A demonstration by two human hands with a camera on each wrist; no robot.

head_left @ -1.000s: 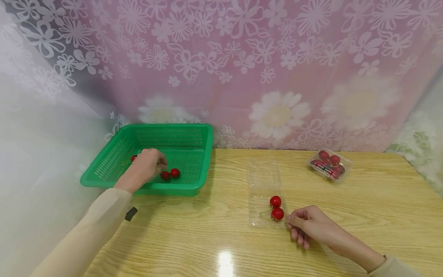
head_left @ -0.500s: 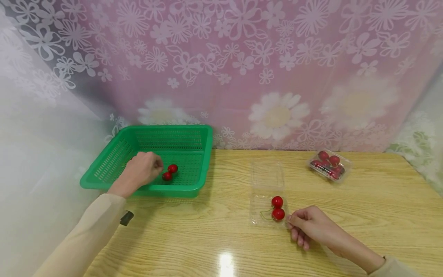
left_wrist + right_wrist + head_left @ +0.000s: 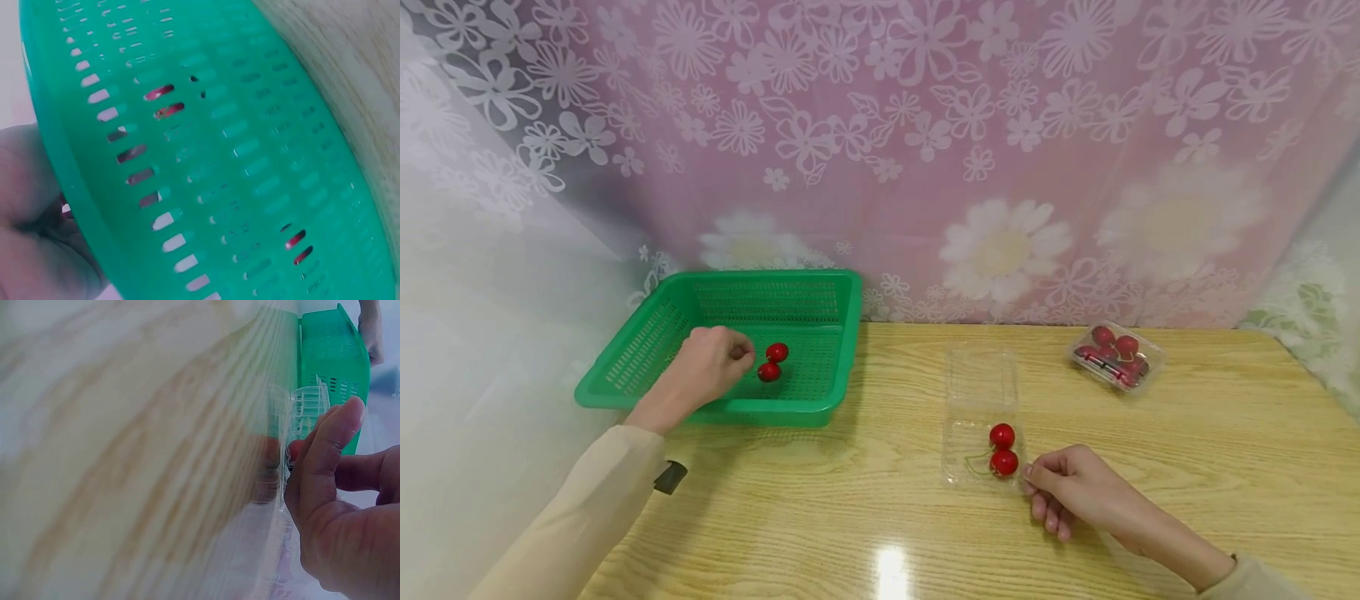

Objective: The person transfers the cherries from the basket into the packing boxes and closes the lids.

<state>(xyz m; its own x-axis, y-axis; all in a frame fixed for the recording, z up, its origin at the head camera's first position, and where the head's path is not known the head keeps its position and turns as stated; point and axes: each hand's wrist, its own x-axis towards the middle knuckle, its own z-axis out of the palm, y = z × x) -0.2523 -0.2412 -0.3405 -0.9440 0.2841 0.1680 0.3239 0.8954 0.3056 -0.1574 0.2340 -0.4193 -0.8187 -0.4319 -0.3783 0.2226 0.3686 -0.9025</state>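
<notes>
My left hand [image 3: 711,362] reaches into a green plastic basket [image 3: 797,407], its thumb and fingertips pinched together. Two red cherries [image 3: 772,363] are just right of those fingertips; their stems are hard to make out. Through the basket's slots [image 3: 250,150] in the left wrist view, bits of red show, and part of the hand appears beyond the rim. My right hand [image 3: 1075,487] pinches the right edge of an open clear plastic clamshell box [image 3: 958,433]. Inside its near half lie two more cherries [image 3: 1002,450] with green stems. In the right wrist view the fingers [image 3: 331,444] overlap the box.
A closed clear box of cherries [image 3: 1116,358] stands at the back right of the wooden table [image 3: 820,517]. Behind the table hangs a pink flowered curtain [image 3: 895,208]. A small black object [image 3: 670,477] shows beside the left sleeve.
My left hand has drawn slightly left inside the basket. The two cherries beside it have turned and shifted up and partly right. The clamshell box has slid slightly right; my right hand stays put.
</notes>
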